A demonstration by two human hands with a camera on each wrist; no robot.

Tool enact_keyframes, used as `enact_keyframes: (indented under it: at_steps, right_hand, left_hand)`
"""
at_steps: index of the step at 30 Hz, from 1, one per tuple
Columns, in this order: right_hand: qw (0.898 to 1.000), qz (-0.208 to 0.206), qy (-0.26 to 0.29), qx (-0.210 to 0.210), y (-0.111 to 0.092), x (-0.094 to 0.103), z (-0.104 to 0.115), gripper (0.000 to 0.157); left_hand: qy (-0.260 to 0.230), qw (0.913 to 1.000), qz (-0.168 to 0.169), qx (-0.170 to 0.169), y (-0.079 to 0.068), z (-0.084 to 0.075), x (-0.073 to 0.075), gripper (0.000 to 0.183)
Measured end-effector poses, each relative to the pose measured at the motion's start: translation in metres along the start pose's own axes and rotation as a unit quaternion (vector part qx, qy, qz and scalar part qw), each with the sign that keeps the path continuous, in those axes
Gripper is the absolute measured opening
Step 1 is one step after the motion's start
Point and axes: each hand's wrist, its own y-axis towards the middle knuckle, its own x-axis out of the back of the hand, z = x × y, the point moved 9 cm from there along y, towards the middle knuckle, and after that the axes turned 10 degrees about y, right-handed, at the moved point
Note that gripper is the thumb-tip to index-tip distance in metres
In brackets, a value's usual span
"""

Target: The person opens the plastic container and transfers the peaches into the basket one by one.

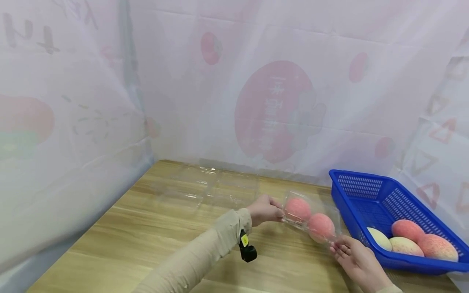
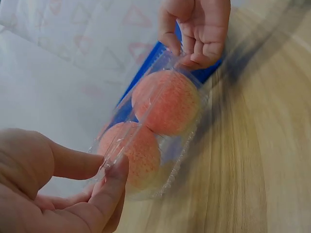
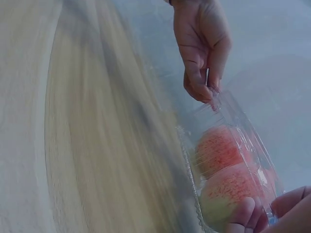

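Note:
Two pink peaches (image 1: 321, 228) sit side by side in a clear plastic clamshell box (image 1: 332, 215). At the box's left end my left hand (image 1: 265, 210) pinches the plastic edge between thumb and fingers. My right hand (image 1: 357, 260) pinches the opposite end, near the blue basket. In the left wrist view the box (image 2: 183, 154) looks closed over the peaches (image 2: 167, 103), tilted and held above the wooden table. The right wrist view shows the peaches (image 3: 221, 151) through the plastic, with both hands at its ends.
A blue plastic basket (image 1: 348, 221) stands on the right, holding several pink and pale peaches (image 1: 437, 247) at its near end. More clear plastic boxes (image 1: 205, 185) lie at the back left of the wooden table (image 1: 146, 232). Printed sheets (image 1: 205, 101) hang around the table.

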Motion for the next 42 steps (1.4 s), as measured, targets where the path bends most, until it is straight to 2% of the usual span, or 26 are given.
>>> enact_keyframes:
  at_steps: [6,11,14,15,18,25,28,31,34,42]
  right_hand:
    - [0.999,0.031,0.002,-0.008,-0.01,-0.011,-0.003,0.012]
    - [0.995,0.088,0.001,-0.054,-0.019,-0.02,-0.014,0.004]
    - [0.988,0.131,-0.013,-0.084,-0.024,-0.025,-0.022,0.007]
    - [0.986,0.14,-0.024,-0.088,-0.025,-0.027,-0.025,0.004]
    - [0.979,0.168,-0.055,-0.1,-0.027,-0.031,-0.032,0.009]
    - [0.953,0.24,-0.141,-0.123,-0.036,-0.049,-0.053,0.01]
    - [0.945,0.26,-0.169,-0.106,-0.037,-0.056,-0.058,0.011]
    - [0.941,0.267,-0.182,-0.099,-0.037,-0.062,-0.064,0.012]
    - [0.938,0.269,-0.189,-0.113,-0.036,-0.064,-0.072,0.01]
    - [0.934,0.285,-0.19,-0.103,-0.027,-0.076,-0.081,0.012]
  left_hand:
    - [-0.032,0.9993,0.017,-0.006,-0.026,-0.009,0.011,0.017]
    - [-0.052,0.9984,0.022,-0.001,-0.052,-0.007,0.023,0.022]
    - [-0.061,0.9976,0.031,0.001,-0.068,-0.005,0.029,0.023]
    - [-0.067,0.9971,0.036,0.001,-0.073,-0.004,0.03,0.022]
    - [-0.075,0.996,0.049,0.003,-0.09,-0.001,0.034,0.018]
    - [-0.069,0.9952,0.065,0.027,-0.122,0.019,0.047,0.016]
    - [-0.069,0.9947,0.071,0.027,-0.132,0.025,0.053,0.017]
    - [-0.071,0.9941,0.079,0.024,-0.139,0.031,0.058,0.019]
    - [-0.077,0.9937,0.077,0.028,-0.145,0.039,0.064,0.021]
    - [-0.097,0.9926,0.064,0.037,-0.146,0.053,0.074,0.026]
